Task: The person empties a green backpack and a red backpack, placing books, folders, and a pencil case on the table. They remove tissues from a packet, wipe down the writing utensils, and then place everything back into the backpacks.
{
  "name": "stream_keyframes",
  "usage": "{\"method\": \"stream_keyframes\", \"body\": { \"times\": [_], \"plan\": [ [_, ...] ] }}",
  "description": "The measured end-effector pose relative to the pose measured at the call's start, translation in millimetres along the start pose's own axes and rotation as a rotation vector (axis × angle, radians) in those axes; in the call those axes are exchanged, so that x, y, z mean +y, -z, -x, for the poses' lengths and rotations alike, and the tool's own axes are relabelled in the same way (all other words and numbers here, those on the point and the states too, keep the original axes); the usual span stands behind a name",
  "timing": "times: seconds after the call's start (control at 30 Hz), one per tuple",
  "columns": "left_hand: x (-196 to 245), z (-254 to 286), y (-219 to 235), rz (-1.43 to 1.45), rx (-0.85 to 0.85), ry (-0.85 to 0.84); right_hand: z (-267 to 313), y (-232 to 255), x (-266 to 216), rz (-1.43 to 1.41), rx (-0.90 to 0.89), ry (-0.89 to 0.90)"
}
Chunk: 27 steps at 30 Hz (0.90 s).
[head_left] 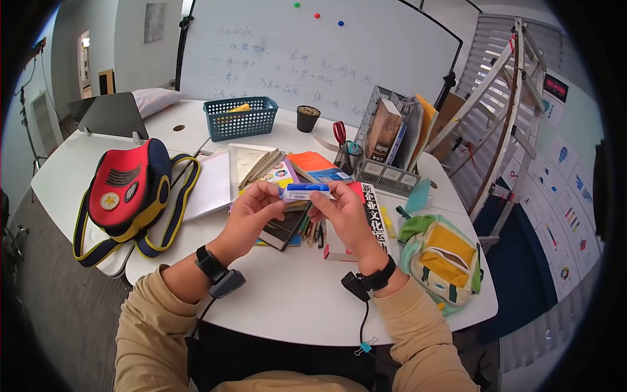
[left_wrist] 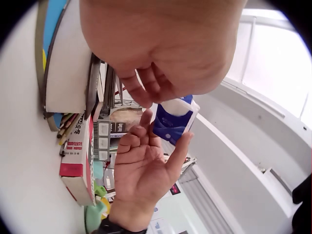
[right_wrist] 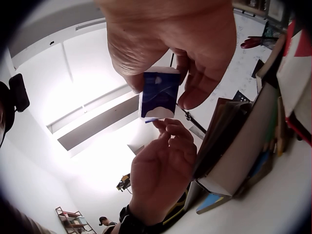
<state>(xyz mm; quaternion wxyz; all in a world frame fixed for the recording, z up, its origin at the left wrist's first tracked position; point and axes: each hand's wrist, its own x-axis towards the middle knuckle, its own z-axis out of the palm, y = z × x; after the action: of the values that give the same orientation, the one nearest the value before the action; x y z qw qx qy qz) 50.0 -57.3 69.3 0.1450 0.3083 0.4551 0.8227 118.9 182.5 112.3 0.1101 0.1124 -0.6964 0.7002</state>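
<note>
A small blue-and-white packet (head_left: pixel 305 191) is up in the air above the table (head_left: pixel 294 294), in front of the person's chest and directly between the two hands. Its long axis runs crosswise, left to right, so one end points into each hand. The right hand (head_left: pixel 347 219) seems to have the firmer share: in its wrist view the thumb lies along one side edge and the fingers along the other, with the broad blue face exposed between them. The left hand (head_left: pixel 256 212) lies at the opposite end, the fingertips bent in close together.

Both hands grasp the packet. The right thumb and fingers stand apart only by the packet's width; the left grip is narrower and appears to pinch just the edge of the white end, where a slip of blue sticks out. Whether that slip is a loose flap is too small to tell.

Below the packet, a dark notebook (head_left: pixel 282 230) and a bunch of pencils (head_left: pixel 319 234) lie on the table, nearer the left hand and between the hands respectively. A thick white book (head_left: pixel 374 215) with large black characters lies beside the right hand. Farther out, a red backpack (head_left: pixel 117 186) sits to the left and a green-and-yellow backpack (head_left: pixel 447 261) to the right.
</note>
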Motion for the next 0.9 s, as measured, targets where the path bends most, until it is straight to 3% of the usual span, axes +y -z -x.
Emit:
{"method": "stream_keyframes", "body": {
  "times": [0.17, 0.3, 0.5, 0.7, 0.9],
  "plan": [
    [-3, 2, -5, -0.173, 0.014, -0.202, 0, -4, 1, -0.026, 0.021, -0.014],
    [-14, 0, 11, -0.198, 0.045, -0.157, 3, -8, 3, 0.006, 0.024, -0.066],
    [-9, 2, -5, -0.302, 0.085, -0.334, 6, -10, -7, -0.042, 0.027, -0.233],
    [-7, 9, -13, -0.443, 0.143, -0.361, 8, -14, -2, 0.003, -0.001, -0.239],
    [-7, 7, -14, -0.553, 0.170, -0.364, 16, -20, -1, 0.214, -0.050, -0.089]
  ]
}}
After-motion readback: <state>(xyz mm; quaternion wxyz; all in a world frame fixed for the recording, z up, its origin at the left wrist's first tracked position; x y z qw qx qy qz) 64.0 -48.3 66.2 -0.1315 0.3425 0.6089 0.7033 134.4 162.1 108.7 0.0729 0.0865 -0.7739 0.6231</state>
